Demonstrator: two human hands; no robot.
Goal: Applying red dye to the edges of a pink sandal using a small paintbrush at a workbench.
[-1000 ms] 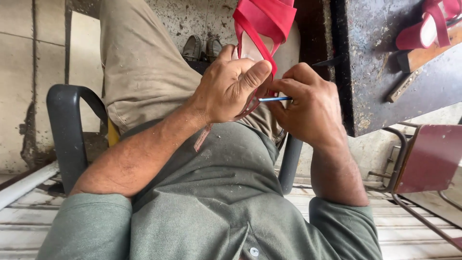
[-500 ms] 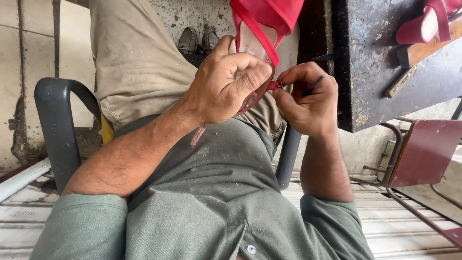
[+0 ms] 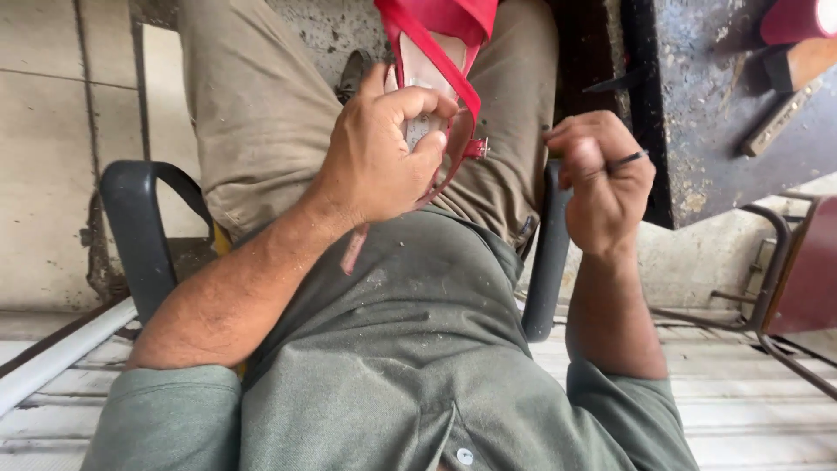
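Note:
My left hand (image 3: 384,148) grips a red strappy sandal (image 3: 436,52) over my lap, fingers wrapped round its pale insole, thumb pressing its side. A thin red strap with a small metal buckle (image 3: 475,148) hangs from the sandal between my hands. My right hand (image 3: 602,174) is off the sandal, a little to the right, fingers curled with a thin dark tool (image 3: 629,159) pinched between them. I am sitting in a dark plastic chair (image 3: 139,227), wearing beige trousers and a green shirt.
A worn dark metal work surface (image 3: 706,96) stands at the upper right, with another red sandal (image 3: 798,17) and a wooden piece (image 3: 802,65) on it. A maroon chair (image 3: 806,279) stands at the right. Tiled floor lies to the left.
My right hand has let go of the strap and pulled away to the right with the thin tool. The left hand keeps its hold on the sandal, which has moved slightly lower.

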